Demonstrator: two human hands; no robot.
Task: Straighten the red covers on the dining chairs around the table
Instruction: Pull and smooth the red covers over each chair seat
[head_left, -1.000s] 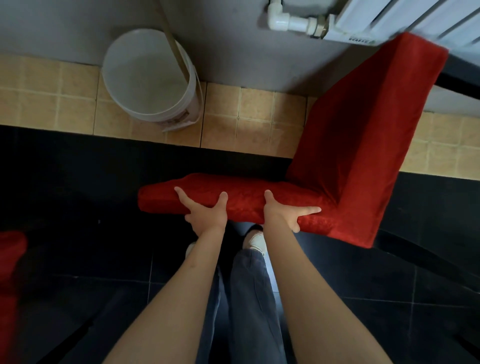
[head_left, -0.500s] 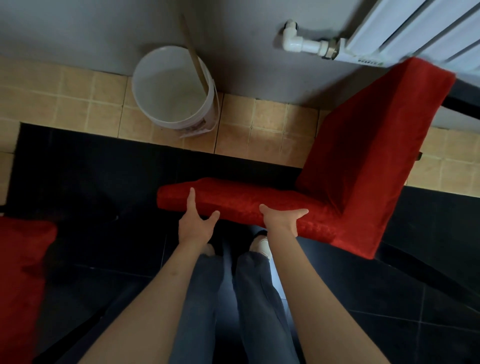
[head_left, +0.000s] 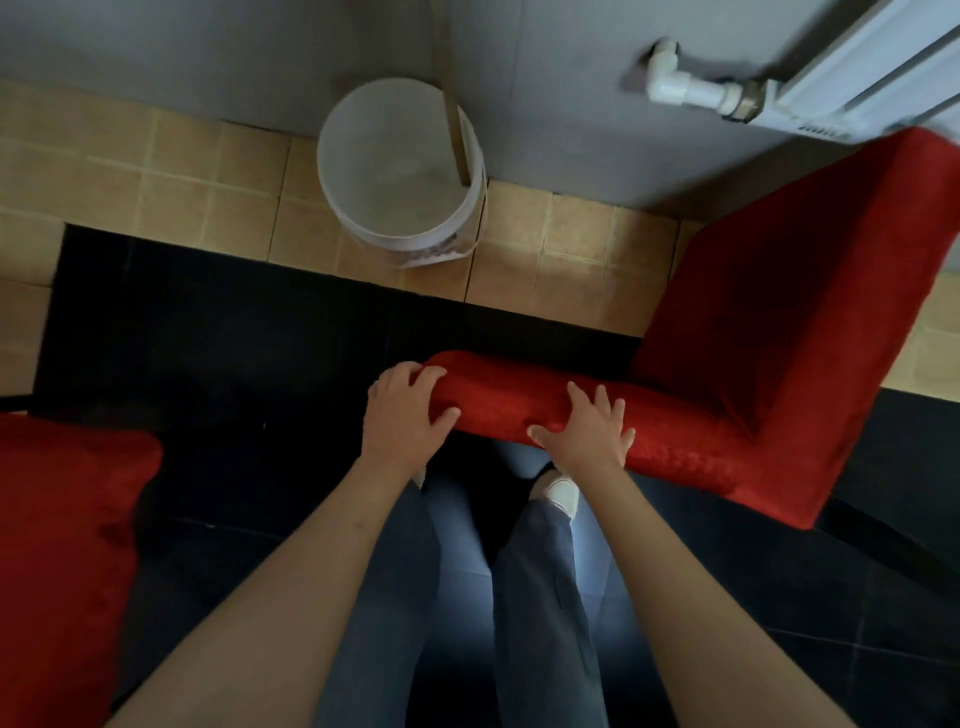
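A dining chair in a red cover (head_left: 779, 332) stands before me, its backrest rising at the right and its seat stretching left. My left hand (head_left: 402, 410) grips the seat's left front corner, fingers curled over the red fabric and thumb against its near edge. My right hand (head_left: 587, 434) lies flat on the seat's near edge with fingers spread and straight, pressing the cover. A second red-covered chair (head_left: 62, 545) shows at the lower left edge.
A white bucket (head_left: 400, 166) with a wooden stick in it stands against the grey wall ahead. A white radiator with a pipe (head_left: 691, 91) hangs at the top right. Dark floor tiles lie under me, beige ones by the wall.
My left hand moved from open at the seat's front edge to the left corner and curled round it. My right hand spread flat on the edge. The view shifted, showing more of the left chair.
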